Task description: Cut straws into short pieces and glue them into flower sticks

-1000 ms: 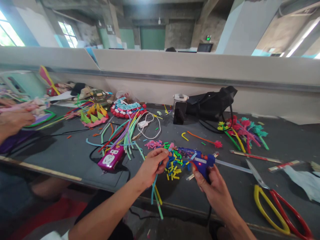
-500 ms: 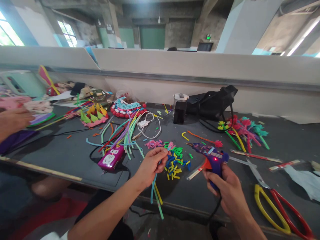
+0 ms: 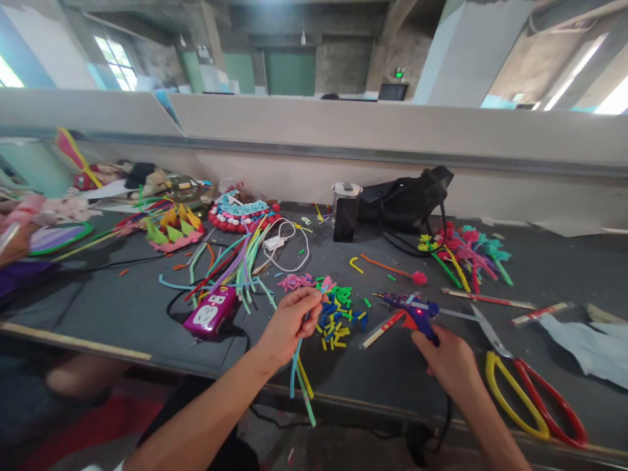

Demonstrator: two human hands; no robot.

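Observation:
My left hand (image 3: 294, 320) is closed in a pinch around a few pipe cleaners (image 3: 303, 376), whose blue, green and yellow ends hang below it past the table edge. A small pink tip shows at its fingertips, against a heap of short cut pieces (image 3: 336, 324) in pink, green, blue and yellow. My right hand (image 3: 449, 360) has its fingers round the handle of a purple hot glue gun (image 3: 417, 311). The gun is tipped on its side, low at the tabletop, nozzle to the left, red light lit. A clear glue stick (image 3: 458, 314) sticks out behind.
Yellow-and-red-handled scissors (image 3: 515, 366) lie right of my right hand. A purple power strip (image 3: 210, 313), a white cable (image 3: 309, 245) and long pipe cleaners (image 3: 245, 261) lie left. Behind stand a phone (image 3: 346, 220) and a black bag (image 3: 402, 199). Another person's hand (image 3: 17, 245) is at far left.
My right hand has lowered the glue gun to the tabletop and tipped it flatter. My left hand keeps its pinch on the pipe cleaners. The view has shifted slightly right.

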